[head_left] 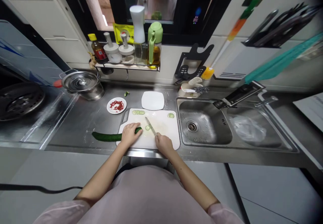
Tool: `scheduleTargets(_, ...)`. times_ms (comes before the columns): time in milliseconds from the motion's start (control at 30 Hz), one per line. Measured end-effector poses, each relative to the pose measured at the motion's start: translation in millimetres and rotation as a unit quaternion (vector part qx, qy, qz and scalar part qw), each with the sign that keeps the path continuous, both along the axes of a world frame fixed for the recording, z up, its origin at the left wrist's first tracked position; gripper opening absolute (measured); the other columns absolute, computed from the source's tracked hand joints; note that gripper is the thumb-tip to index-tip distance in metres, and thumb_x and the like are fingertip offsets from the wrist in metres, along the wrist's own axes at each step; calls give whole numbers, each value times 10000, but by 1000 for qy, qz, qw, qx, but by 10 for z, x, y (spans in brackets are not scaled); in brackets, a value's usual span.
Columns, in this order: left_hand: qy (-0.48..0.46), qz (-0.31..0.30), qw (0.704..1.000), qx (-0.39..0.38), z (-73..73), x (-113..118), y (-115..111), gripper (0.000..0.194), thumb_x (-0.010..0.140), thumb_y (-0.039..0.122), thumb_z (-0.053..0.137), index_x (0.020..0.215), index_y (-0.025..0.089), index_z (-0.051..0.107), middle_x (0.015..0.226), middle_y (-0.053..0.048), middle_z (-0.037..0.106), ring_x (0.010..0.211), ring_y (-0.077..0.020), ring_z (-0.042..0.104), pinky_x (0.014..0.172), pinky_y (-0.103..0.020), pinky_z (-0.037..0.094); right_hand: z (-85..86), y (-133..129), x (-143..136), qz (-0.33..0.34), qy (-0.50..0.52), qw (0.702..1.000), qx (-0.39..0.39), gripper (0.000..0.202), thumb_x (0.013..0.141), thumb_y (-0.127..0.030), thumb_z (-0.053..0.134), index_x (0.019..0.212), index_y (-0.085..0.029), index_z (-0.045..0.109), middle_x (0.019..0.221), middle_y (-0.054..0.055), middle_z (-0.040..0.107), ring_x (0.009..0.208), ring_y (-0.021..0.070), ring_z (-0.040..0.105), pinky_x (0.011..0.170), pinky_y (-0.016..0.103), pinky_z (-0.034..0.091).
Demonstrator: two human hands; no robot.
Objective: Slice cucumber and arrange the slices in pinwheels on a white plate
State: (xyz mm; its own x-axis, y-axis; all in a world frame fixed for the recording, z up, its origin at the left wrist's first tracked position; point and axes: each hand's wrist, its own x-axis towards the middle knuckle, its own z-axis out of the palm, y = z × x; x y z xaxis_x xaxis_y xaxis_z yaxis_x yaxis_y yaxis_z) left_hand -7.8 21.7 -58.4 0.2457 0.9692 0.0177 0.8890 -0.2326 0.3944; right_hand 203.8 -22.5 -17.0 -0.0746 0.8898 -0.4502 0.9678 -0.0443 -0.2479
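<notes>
My left hand (130,134) is closed over a long green cucumber (106,136), whose uncut length sticks out leftward past the board while its cut end shows by my thumb. In my right hand (164,142) is a kitchen knife (150,126), its blade slanting up and left over the white cutting board (161,143). One round cucumber slice (147,128) lies beside the blade. A row of overlapping cucumber slices (138,112) rests at the board's upper left, and a small pile of slices (171,115) at its upper right.
Behind the board are a white plate (152,100), a small plate of chopped red pieces (116,105) and a green scrap (126,93). A steel pot (83,84) stands left. The double sink (205,123) is right. A rack (128,66) of bottles hangs above.
</notes>
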Motion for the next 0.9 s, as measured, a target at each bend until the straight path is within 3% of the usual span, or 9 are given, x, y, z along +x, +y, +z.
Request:
scheduleTargets(167, 66, -35, 996, -40, 89, 296, 150, 356, 904, 427, 478, 1182, 266, 630, 1139, -92, 640, 1105, -276, 511, 918, -409, 353, 36, -37, 132, -38, -3, 999, -4, 352, 1001, -315, 274, 1168, -184, 555, 1010, 127, 702, 941, 224, 660, 750, 283, 399)
scheduleTargets(300, 115, -52, 989, -77, 70, 498, 263, 266, 872, 354, 537, 1083, 246, 660, 1108, -108, 630, 1099, -290, 494, 897, -420, 331, 30, -80, 206, -53, -6, 999, -4, 354, 1002, -324, 276, 1172, -186, 554, 1012, 125, 705, 944, 221, 659, 741, 277, 388)
scheduleTargets(433, 99, -48, 990, -86, 27, 576, 317, 191, 840, 261, 561, 1010, 227, 640, 1102, -108, 637, 1073, -284, 521, 887, -414, 328, 16, -123, 239, -61, -1, 998, -8, 351, 1001, -321, 279, 1147, -186, 568, 1007, 123, 706, 946, 219, 656, 735, 273, 382)
scheduleTargets(567, 60, -34, 991, -111, 12, 597, 326, 167, 811, 204, 563, 972, 223, 599, 961, -77, 683, 994, -272, 575, 876, -412, 323, 9, -143, 268, -69, 2, 998, -14, 346, 1003, -320, 288, 1150, -185, 571, 1021, 123, 703, 954, 211, 650, 746, 268, 376)
scheduleTargets(733, -15, 16, 989, -144, 17, 596, 384, 118, 835, 246, 534, 933, 231, 597, 856, -31, 704, 908, -228, 617, 888, -397, 310, -10, -147, 316, -75, 5, 997, -12, 347, 1002, -321, 291, 1161, -188, 568, 1028, 118, 701, 949, 206, 646, 733, 264, 366)
scheduleTargets(900, -84, 115, 981, -131, 52, 531, 650, 168, 824, 294, 569, 978, 238, 608, 867, -11, 707, 886, -208, 627, 891, -384, 325, -31, -157, 353, -81, 9, 997, -16, 343, 998, -314, 294, 1141, -186, 578, 1003, 106, 705, 932, 200, 646, 708, 256, 349)
